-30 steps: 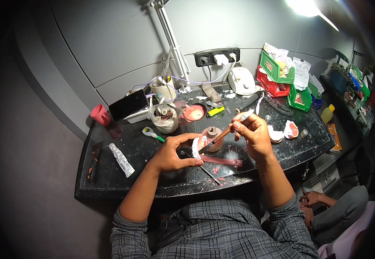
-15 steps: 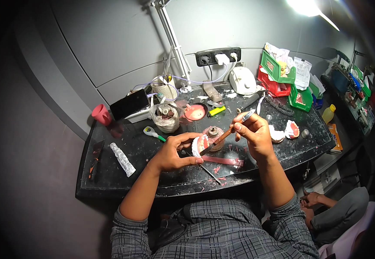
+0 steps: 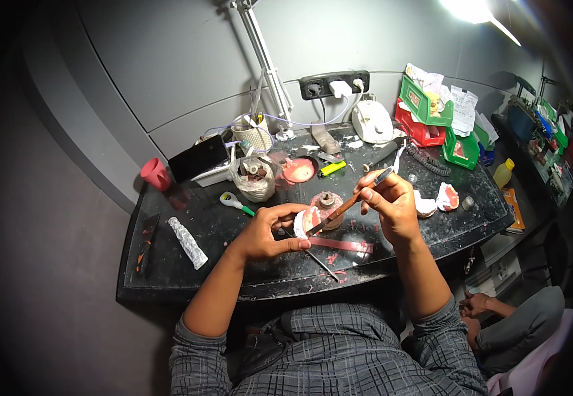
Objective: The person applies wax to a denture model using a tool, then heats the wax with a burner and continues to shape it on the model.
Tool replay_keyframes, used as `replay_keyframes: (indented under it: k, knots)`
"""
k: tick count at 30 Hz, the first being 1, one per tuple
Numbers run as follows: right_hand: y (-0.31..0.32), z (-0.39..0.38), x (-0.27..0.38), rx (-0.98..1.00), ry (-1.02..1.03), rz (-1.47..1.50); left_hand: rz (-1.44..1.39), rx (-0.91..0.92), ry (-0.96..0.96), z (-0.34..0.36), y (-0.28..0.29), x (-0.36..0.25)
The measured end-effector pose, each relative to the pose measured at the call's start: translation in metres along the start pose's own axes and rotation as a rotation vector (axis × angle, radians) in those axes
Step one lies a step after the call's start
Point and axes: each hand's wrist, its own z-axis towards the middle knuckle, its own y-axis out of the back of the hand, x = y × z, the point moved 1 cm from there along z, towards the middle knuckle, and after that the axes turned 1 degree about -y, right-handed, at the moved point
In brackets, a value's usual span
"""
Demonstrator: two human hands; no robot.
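My left hand (image 3: 268,236) is closed around a white dental model with pink wax (image 3: 309,218). My right hand (image 3: 390,206) grips a wooden-handled wax knife (image 3: 344,206) in a pinch, its dark blade angled down-left against the model. A small metal burner (image 3: 326,199) on a stained pink base stands just behind the model. Below the hands lie a pink wax strip (image 3: 345,245) and a thin metal instrument (image 3: 324,266). To the right of my right hand rest two more models, one pale (image 3: 424,209) and one pink-and-white (image 3: 447,197).
Black desk (image 3: 161,264) holds a pink cup (image 3: 156,173), phone (image 3: 195,158), bag (image 3: 255,188), pink-filled dish (image 3: 298,170), yellow lighter (image 3: 332,167), foil roll (image 3: 187,243) and stacked bins (image 3: 423,109). A lamp arm (image 3: 263,59) rises behind. Another person's hand and knee (image 3: 527,320) are at lower right.
Both hands stay in nearly the same place. My right hand has shifted very slightly rightward, with the knife still at the model.
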Motion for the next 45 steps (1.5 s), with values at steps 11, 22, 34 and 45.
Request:
replay_keyframes:
  k: [11, 22, 34, 45]
  knots:
    - [0.001, 0.001, 0.000, -0.040, -0.030, -0.035, 0.036, 0.014, -0.018, 0.000, 0.000, 0.001]
    - [0.001, 0.000, -0.001, -0.019, -0.022, -0.031, 0.023, 0.043, 0.066, -0.001, 0.004, 0.006]
    - [0.028, 0.007, -0.002, -0.434, 0.066, -0.164, 0.118, -0.034, -0.045, 0.001, 0.006, 0.001]
    - [0.025, 0.006, -0.002, -0.426, 0.037, -0.187, 0.553, -0.226, -0.280, 0.003, 0.005, -0.014]
